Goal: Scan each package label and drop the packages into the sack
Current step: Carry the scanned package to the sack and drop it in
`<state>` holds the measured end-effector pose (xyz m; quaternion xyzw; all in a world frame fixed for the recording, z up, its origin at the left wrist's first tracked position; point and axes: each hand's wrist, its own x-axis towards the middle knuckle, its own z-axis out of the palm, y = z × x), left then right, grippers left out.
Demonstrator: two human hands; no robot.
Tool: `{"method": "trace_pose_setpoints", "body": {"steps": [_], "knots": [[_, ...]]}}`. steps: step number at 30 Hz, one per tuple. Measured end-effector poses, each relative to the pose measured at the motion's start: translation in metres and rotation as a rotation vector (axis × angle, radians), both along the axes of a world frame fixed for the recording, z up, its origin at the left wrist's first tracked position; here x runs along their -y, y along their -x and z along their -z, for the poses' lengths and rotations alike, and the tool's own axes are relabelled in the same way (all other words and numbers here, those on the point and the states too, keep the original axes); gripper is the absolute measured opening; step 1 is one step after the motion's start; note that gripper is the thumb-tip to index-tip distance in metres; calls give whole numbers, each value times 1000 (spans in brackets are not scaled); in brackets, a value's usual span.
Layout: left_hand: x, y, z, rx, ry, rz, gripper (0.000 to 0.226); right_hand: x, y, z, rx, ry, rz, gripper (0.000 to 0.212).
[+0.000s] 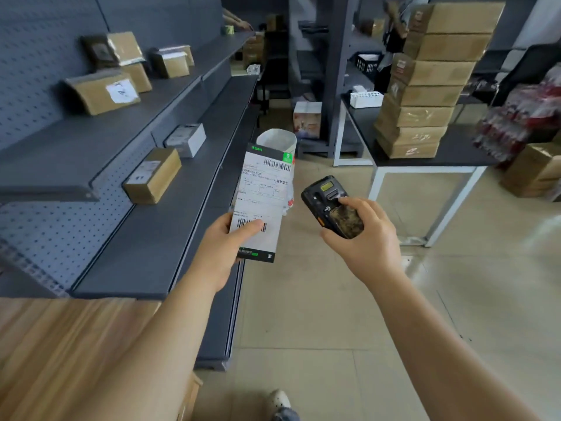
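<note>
Centrally, left hand (226,241) gripping one flat package (263,205) by its lower edge, label facing up, right hand (368,235) clutching one scanner (332,206) just beside it, white sack (277,141) standing behind, seven stacked boxes (431,83) sitting upper right on a table (425,168).

Package and scanner held up beside the shelves

The left hand (226,238) grips a flat package (263,202) by its lower edge, label up, just right of the shelves (145,238). The right hand (368,238) holds a scanner (331,206) right of the package. A white sack (277,141) stands behind it.
</note>
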<state>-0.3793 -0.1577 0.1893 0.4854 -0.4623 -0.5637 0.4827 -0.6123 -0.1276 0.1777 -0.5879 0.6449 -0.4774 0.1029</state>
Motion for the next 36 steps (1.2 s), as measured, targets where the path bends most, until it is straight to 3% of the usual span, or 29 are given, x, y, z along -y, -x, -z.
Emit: {"method": "trace_pose_setpoints", "body": {"steps": [14,18,23,26,30,34,36], "knots": [[332,100,6,-24,-40,127,21,289,93,-17,-83,-30,174,57],[414,118,22,7,-50,99,18,378,114,4,-83,-57,137,58],[521,133,23,100,-37,21,35,505,133,18,-46,-69,54,56],[583,133,23,86,-52,-48,25,581,138,21,-46,-86,-13,56],[660,124,31,113,-100,-120,42,677,137,27,-11,-99,-84,54],[745,118,50,113,-125,-181,20,768,131,45,-1,-124,-134,55],[794,116,60,126,-133,-180,20,815,128,56,-3,-143,-140,55]]}}
